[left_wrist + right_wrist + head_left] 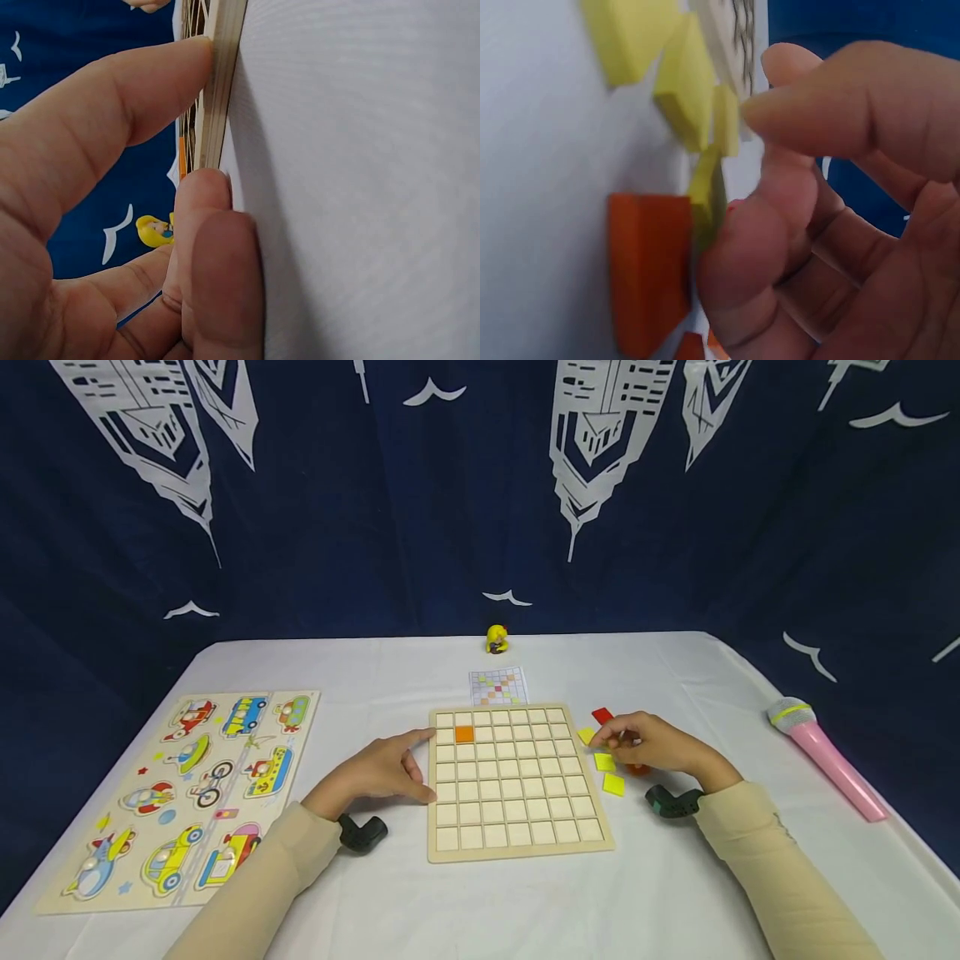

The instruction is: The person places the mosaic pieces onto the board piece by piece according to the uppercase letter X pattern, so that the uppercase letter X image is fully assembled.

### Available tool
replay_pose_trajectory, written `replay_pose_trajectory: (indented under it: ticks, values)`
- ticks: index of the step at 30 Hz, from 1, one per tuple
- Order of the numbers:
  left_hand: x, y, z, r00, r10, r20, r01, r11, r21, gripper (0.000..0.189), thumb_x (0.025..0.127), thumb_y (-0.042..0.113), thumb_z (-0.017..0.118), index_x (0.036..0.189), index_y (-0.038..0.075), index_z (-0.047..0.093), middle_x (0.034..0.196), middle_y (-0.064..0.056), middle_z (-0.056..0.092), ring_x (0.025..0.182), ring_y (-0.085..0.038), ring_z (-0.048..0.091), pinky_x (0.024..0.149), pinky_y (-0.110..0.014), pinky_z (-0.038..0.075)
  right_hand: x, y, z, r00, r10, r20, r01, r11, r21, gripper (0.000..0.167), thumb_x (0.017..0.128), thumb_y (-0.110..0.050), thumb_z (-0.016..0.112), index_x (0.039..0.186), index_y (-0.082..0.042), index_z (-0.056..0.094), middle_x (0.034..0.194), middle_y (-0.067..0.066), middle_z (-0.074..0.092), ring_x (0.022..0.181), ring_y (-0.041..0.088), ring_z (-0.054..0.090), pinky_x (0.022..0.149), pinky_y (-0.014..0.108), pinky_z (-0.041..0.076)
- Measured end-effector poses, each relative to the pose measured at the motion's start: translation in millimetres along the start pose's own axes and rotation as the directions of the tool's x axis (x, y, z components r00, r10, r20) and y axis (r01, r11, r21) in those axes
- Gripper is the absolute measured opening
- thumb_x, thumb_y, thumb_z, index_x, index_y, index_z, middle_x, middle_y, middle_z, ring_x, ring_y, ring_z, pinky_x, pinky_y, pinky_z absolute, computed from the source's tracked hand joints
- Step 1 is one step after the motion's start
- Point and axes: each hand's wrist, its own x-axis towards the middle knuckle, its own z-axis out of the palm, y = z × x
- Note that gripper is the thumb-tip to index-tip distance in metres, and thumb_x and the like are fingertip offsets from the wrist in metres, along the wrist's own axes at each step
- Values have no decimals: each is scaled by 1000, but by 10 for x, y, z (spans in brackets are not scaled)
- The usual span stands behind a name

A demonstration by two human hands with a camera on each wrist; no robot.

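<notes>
A wooden grid board [517, 855] lies flat, with one orange tile [464, 734] in a cell of its upper left. My left hand [386, 768] spreads thumb and forefinger along the board's left edge; in the left wrist view the thumb [169, 79] presses that edge. Just right of the board, my right hand [648, 742] hovers low over loose tiles, fingers loosely bent. Its fingertips are close by a yellow tile [587, 737]. Nothing shows between thumb [802, 116] and forefinger. More yellow tiles [686, 82] and an orange tile [652, 270] lie below, partly hidden; a red tile [602, 716] lies behind.
Behind the board lies a colored pattern card [498, 686], with a small yellow figurine [497, 639] farther back. A vehicle puzzle board [180, 793] is at the left, a pink toy microphone [832, 760] at the right. A dark blue curtain [465, 510] hangs behind the table.
</notes>
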Motion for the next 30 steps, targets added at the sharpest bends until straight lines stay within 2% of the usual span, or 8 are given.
replay_pose_trajectory:
  ticks: [5, 9, 13, 17, 23, 30]
  values:
    - [-10, 4, -11, 1000, -5, 2, 5, 1000, 0, 104, 76, 13, 95, 164, 0, 41, 85, -6, 68, 77, -18, 59, 73, -32, 46, 4, 51, 1, 1000, 10, 2, -10, 1000, 4, 31, 87, 15, 66, 113, 3, 77, 92, 2, 55, 81, 15, 48, 71, 25, 40]
    - [-21, 11, -12, 1000, 1, 5, -1, 1000, -8, 104, 76, 12, 95, 164, -1, 40, 85, -6, 68, 76, -18, 58, 73, -32, 46, 8, 59, 7, 1000, 16, 7, -16, 1000, 2, 33, 84, 16, 66, 113, 3, 78, 89, 2, 53, 77, 14, 47, 69, 25, 38]
    - [-20, 10, -10, 1000, 11, 2, -11, 1000, -11, 104, 76, 12, 95, 163, -3, 40, 85, -6, 68, 74, -18, 58, 71, -31, 47, 14, 67, 17, 1000, 1, 18, -1, 1000, -23, 35, 83, 15, 67, 114, 3, 78, 87, 2, 51, 73, 13, 45, 67, 25, 36]
    - [-9, 0, -6, 1000, 12, 0, -12, 1000, -9, 104, 76, 12, 95, 163, -3, 40, 85, -7, 68, 74, -18, 58, 70, -31, 47, 13, 57, 21, 1000, 7, 23, -6, 998, -55, 35, 85, 13, 68, 116, 0, 78, 88, 0, 52, 75, 14, 45, 71, 27, 37]
    - [9, -10, -4, 1000, 14, 0, -14, 1000, -5, 104, 76, 12, 95, 163, -2, 41, 85, -7, 68, 75, -18, 58, 71, -31, 46, -3, 30, -1, 1000, 9, 15, -8, 996, -88, 31, 84, 10, 73, 113, 1, 79, 89, 0, 55, 76, 15, 47, 69, 27, 39]
    - [11, -7, 2, 1000, 10, 5, -10, 1000, -4, 104, 76, 13, 95, 163, -2, 40, 85, -6, 68, 76, -18, 58, 72, -32, 46, -9, 21, -17, 998, 62, -7, -63, 989, -137, 22, 84, 6, 81, 104, -2, 78, 88, 0, 57, 76, 15, 50, 69, 26, 42]
